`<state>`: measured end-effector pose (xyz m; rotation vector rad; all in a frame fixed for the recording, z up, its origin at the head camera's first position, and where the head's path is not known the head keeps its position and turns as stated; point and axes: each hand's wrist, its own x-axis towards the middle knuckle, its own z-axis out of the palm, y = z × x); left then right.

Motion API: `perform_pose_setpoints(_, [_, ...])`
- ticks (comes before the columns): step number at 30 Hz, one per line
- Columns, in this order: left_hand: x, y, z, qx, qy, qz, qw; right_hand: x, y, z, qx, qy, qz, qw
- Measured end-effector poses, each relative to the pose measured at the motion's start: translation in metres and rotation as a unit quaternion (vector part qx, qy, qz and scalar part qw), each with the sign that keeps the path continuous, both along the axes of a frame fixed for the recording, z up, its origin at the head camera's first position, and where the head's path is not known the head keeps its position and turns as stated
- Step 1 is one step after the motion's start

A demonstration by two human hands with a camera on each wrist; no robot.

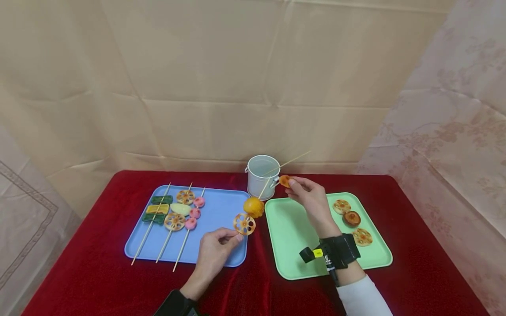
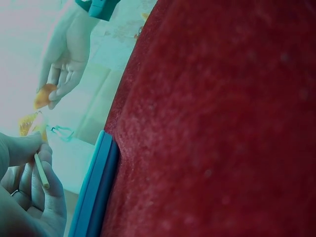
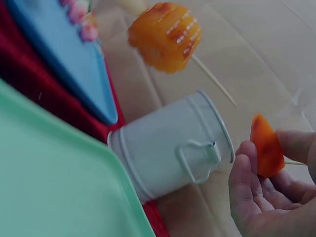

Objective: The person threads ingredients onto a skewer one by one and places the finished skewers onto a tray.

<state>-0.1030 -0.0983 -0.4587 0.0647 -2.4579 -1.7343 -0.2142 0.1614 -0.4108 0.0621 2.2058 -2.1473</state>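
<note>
Skewer (image 1: pixel 265 188) at the lower centre of the head view sits pinched near its lower end by the left hand (image 1: pixel 216 248), bearing a lotus slice (image 1: pixel 244 224) and a yellow chunk (image 1: pixel 254 206); it looks light, stiff yet snappable, best held by bare wood. Right of centre, the right hand (image 1: pixel 312 199) pinches an orange piece (image 1: pixel 284 181), probably light, firm and slightly slippery, easiest gripped across its faces.

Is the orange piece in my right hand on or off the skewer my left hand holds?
Off: in the right wrist view, a gap separates the orange piece from the skewer.
</note>
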Motion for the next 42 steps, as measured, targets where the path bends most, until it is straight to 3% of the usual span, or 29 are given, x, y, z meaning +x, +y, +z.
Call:
perform_pose_setpoints(5, [0.0, 0.0, 0.0, -0.001, -0.002, -0.003, 1.0, -0.001, -0.005, 0.0, -0.077, -0.023, 0.0, 0.9967])
perform_pose_setpoints(10, [0.0, 0.0, 0.001, 0.003, -0.006, -0.005, 1.0, -0.001, -0.005, -0.003, -0.16, -0.047, 0.006, 0.986])
perform_pose_setpoints(18, [0.001, 0.001, 0.003, 0.003, 0.003, -0.01, 0.9999, -0.003, -0.001, -0.002, -0.228, -0.064, -0.005, 0.9715])
perform_pose_setpoints(25, [0.003, 0.005, 0.005, 0.003, 0.016, -0.028, 0.9995, -0.005, -0.003, -0.001, -0.243, -0.055, -0.038, 0.9677])
perform_pose_setpoints(42, [0.004, 0.003, 0.006, -0.011, 0.003, -0.033, 0.9994, 0.0, -0.015, 0.002, -0.21, -0.031, -0.017, 0.977])
